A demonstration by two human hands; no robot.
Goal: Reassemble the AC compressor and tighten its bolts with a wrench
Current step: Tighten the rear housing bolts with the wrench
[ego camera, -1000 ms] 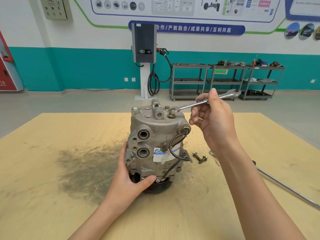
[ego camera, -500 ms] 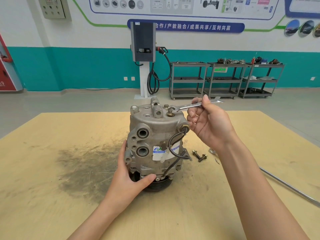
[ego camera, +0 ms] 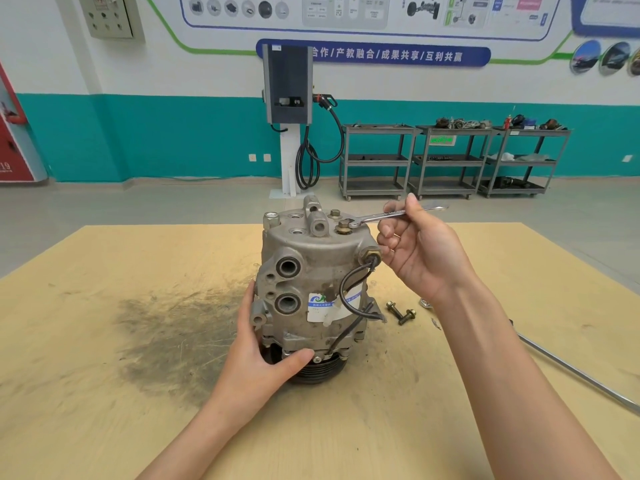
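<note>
Head view, read left to right. On the pale plywood bench [ego camera: 104,375], beside a dark smear of grime [ego camera: 173,334], my left hand [ego camera: 263,362] braces the grey cast-aluminium AC compressor [ego camera: 311,289], which stands upright on its black grooved pulley [ego camera: 318,370] near the bench's middle; the fingers wrap the housing's left side, with the thumb pressed across its lower front edge. On the compressor's top face I count two bolts seated: a rear hex-head bolt [ego camera: 335,213] and a nearer brass-washered hex bolt [ego camera: 343,226]. The head of the silver combination wrench [ego camera: 391,214] sits on this nearer bolt, and the wrench's long axis runs from it rightward and slightly away from me. My right hand [ego camera: 422,258] pinches the shank between thumb and fingers, palm turned toward the compressor; this is the nearer hand to the bolt, which lies just left of its fingers. I judge the coming swing to turn about that bolt. Lower right, two loose dark flanged bolts [ego camera: 401,311] lie crossed on the bench just beside the compressor, so I count four bolts in all, one wrench, and one long steel bar [ego camera: 571,370] lying well apart toward the right edge.
</note>
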